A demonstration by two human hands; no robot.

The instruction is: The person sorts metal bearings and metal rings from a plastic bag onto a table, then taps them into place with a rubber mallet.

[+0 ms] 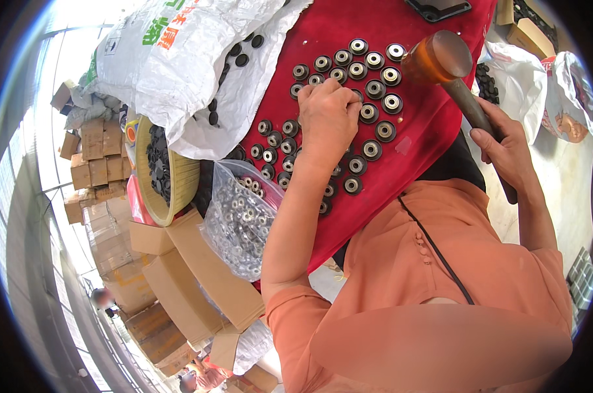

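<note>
In the head view, the right grip (504, 139) is closed around the dark handle of a mallet (465, 103), thumb lying along the shaft, with the amber-brown head raised at the upper right, near the edge of the red cloth on the desk (434, 124). The left grip (328, 121) is over the desk, its fingers bent down and close together among black rollers with metal centres (357, 71); the fingertips are tucked out of sight, so I cannot tell whether they pinch a roller or only touch one. The rollers stand in loose rows around that hand, some of them covered by it and by the forearm.

A white sack (198, 72) at the upper left bears large green and orange-red printed characters, partly folded and cut by the top edge. Black discs (241, 60) lie at its mouth.

Small metal rings show blurrily through a transparent bag (241, 219), just beside an open cardboard box (201, 275) and a yellow basket (186, 177) of black pieces. The mallet's striking face is smeared, and a dark tray (440, 9) is cut off at the top
</note>
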